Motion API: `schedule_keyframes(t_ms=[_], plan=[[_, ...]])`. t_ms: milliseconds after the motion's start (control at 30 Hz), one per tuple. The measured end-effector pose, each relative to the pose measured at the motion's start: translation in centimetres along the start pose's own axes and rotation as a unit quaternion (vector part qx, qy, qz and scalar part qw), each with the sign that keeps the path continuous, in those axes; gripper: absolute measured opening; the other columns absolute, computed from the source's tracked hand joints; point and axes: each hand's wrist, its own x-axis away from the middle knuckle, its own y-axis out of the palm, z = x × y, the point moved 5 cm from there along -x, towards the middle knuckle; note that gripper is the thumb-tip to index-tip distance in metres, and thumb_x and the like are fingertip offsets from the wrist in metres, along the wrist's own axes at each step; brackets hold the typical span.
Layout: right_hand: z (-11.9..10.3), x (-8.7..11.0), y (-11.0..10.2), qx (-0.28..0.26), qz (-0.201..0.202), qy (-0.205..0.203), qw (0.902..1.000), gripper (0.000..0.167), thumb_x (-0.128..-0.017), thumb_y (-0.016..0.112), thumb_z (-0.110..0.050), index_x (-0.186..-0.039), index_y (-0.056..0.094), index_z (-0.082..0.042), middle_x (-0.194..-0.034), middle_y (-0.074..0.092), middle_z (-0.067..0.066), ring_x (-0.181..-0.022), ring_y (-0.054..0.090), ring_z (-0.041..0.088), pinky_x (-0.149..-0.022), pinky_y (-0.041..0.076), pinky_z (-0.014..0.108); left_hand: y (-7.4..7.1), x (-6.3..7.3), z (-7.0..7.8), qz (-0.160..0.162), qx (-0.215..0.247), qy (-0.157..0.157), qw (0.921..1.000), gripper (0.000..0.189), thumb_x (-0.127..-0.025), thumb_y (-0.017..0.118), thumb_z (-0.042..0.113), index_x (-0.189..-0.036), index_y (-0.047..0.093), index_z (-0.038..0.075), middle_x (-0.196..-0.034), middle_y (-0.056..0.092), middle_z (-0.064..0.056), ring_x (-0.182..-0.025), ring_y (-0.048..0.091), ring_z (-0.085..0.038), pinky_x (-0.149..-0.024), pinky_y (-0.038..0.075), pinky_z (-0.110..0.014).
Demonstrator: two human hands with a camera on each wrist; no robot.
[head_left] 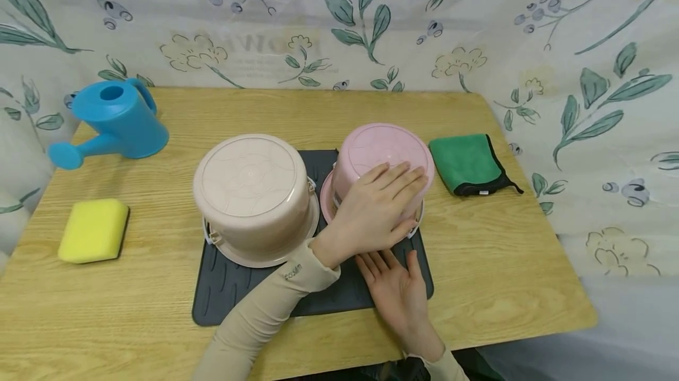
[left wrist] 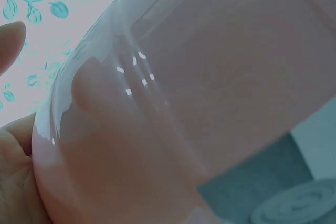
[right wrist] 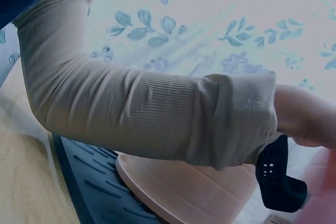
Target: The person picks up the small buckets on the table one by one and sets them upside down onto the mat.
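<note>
A small pink bucket [head_left: 384, 145] stands upside down on a dark ribbed mat [head_left: 345, 298]. My left hand [head_left: 379, 207] rests palm down on its upturned base and near side, fingers spread flat. In the left wrist view the glossy wall of the pink bucket [left wrist: 157, 103] fills most of the picture, with part of my left hand [left wrist: 13, 171] against it at the left edge. My right hand [head_left: 398, 292] lies palm up below the left one, fingers extended, holding nothing. To the left, a larger beige bucket [head_left: 251, 177] also stands upside down on the mat.
A blue watering can [head_left: 124, 121] stands at the back left of the wooden table [head_left: 504, 286]. A yellow sponge [head_left: 94, 230] lies at the left, and a folded green cloth [head_left: 467, 163] with black edging at the right. A flowered curtain [head_left: 297, 21] hangs behind.
</note>
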Motion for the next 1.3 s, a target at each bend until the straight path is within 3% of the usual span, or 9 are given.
schedule_keyframes(t_ms=[167,500,667,833,933,1033,1167,1267,1300], plan=[[-0.3,0.0,-0.3,-0.003,0.01,0.0,0.9999,0.076,-0.097,-0.002,-0.058,-0.15,-0.026,-0.01,-0.159,-0.029,0.012,-0.149,-0.022,0.025,-0.125,-0.005,0.035,0.6,-0.3,-0.4,-0.003,-0.004,-0.004,1.0,0.064,-0.089,0.06,0.046,-0.144,0.048,0.016,-0.146,0.051,0.001,-0.141,0.041,-0.017,-0.12,0.027,-0.035],[-0.7,-0.5,0.0,-0.007,-0.037,0.0,0.9993,0.075,-0.097,0.0,-0.058,-0.149,-0.028,-0.013,-0.157,-0.033,0.009,-0.148,-0.026,0.022,-0.123,-0.01,0.031,1.4,-1.0,-1.5,-0.006,-0.009,-0.01,0.9999,0.063,-0.089,0.06,0.045,-0.144,0.048,0.016,-0.147,0.051,0.001,-0.141,0.041,-0.017,-0.119,0.028,-0.036],[-1.0,-1.1,0.5,-0.024,-0.068,-0.004,0.9974,0.074,-0.097,0.002,-0.059,-0.15,-0.026,-0.016,-0.159,-0.03,0.007,-0.148,-0.024,0.02,-0.123,-0.01,0.032,1.5,-1.5,-2.3,-0.041,-0.016,-0.016,0.9989,0.064,-0.092,0.057,0.045,-0.147,0.043,0.014,-0.151,0.045,0.001,-0.145,0.035,-0.017,-0.121,0.023,-0.037],[-1.5,-1.5,0.3,-0.026,-0.068,-0.006,0.9973,0.075,-0.097,0.004,-0.06,-0.151,-0.025,-0.018,-0.159,-0.029,0.005,-0.149,-0.023,0.02,-0.123,-0.01,0.032,0.4,-1.1,-2.7,-0.082,0.022,-0.018,0.9963,0.066,-0.095,0.055,0.042,-0.15,0.037,0.01,-0.155,0.038,-0.003,-0.149,0.026,-0.02,-0.124,0.017,-0.039],[-2.3,-1.6,-0.3,-0.042,-0.096,-0.012,0.9945,0.074,-0.098,0.006,-0.059,-0.149,-0.028,-0.02,-0.158,-0.031,0.002,-0.148,-0.023,0.018,-0.123,-0.009,0.031,-0.9,-0.4,-2.9,-0.076,0.03,-0.018,0.9965,0.065,-0.095,0.056,0.041,-0.149,0.039,0.01,-0.154,0.041,-0.004,-0.148,0.027,-0.021,-0.123,0.018,-0.04],[-3.4,-1.1,-1.1,-0.059,-0.136,-0.026,0.9886,0.07,-0.102,0.011,-0.054,-0.15,-0.027,-0.02,-0.163,-0.017,0.004,-0.152,-0.008,0.018,-0.125,0.002,0.032,-2.2,0.9,-3.2,-0.056,0.023,-0.023,0.9979,0.061,-0.093,0.059,0.039,-0.145,0.045,0.011,-0.15,0.047,-0.004,-0.146,0.033,-0.021,-0.122,0.021,-0.04],[-5.7,-0.8,-1.9,0.047,-0.157,-0.089,0.9824,0.056,-0.106,0.005,-0.038,-0.157,0.005,-0.015,-0.16,0.025,0.009,-0.147,0.028,0.021,-0.121,0.026,0.034,-3.6,3.1,-4.0,-0.017,0.015,-0.038,0.999,0.059,-0.09,0.064,0.035,-0.141,0.05,0.01,-0.145,0.052,-0.006,-0.142,0.039,-0.023,-0.121,0.026,-0.042],[-7.9,-0.6,-2.3,0.173,-0.13,-0.162,0.9627,0.057,-0.106,0.0,-0.03,-0.153,0.024,-0.009,-0.151,0.043,0.008,-0.139,0.042,0.019,-0.114,0.038,0.032,-4.8,4.7,-5.1,0.016,0.011,-0.057,0.9982,0.062,-0.088,0.067,0.033,-0.141,0.05,0.007,-0.146,0.051,-0.01,-0.142,0.04,-0.026,-0.12,0.026,-0.044],[-8.7,-0.5,-2.3,0.205,-0.122,-0.184,0.9534,0.057,-0.106,0.0,-0.029,-0.153,0.023,-0.008,-0.149,0.045,0.008,-0.138,0.044,0.019,-0.112,0.04,0.031,-5.2,5.3,-5.5,0.027,0.009,-0.066,0.9974,0.064,-0.087,0.068,0.034,-0.141,0.049,0.005,-0.146,0.05,-0.011,-0.142,0.039,-0.027,-0.12,0.026,-0.045]])
